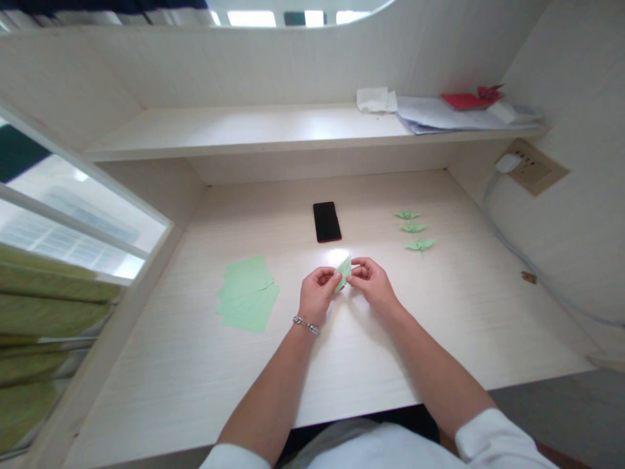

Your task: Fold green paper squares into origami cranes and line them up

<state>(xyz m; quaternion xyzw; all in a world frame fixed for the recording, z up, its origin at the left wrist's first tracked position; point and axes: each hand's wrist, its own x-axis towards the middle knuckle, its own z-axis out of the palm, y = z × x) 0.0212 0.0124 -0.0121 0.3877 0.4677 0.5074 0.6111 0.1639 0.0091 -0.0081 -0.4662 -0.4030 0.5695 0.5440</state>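
A small folded piece of green paper (344, 273) is held between my two hands above the middle of the desk. My left hand (318, 292) pinches its left side with thumb and fingers. On the other side, my right hand (372, 281) has its thumb and fingers closed on the right edge. Flat green sheets (248, 294) lie fanned out to the left. Three small folded green paper figures, the back one (407, 215), the middle one (413, 228) and the front one (420, 245), sit in a column to the right.
A black phone (327, 222) lies beyond my hands on the desk (195, 384). The raised shelf (254, 130) holds papers (430, 114), a red item (463, 101) and a white tissue (375, 99). A white cable (517, 251) runs down the right wall from a socket.
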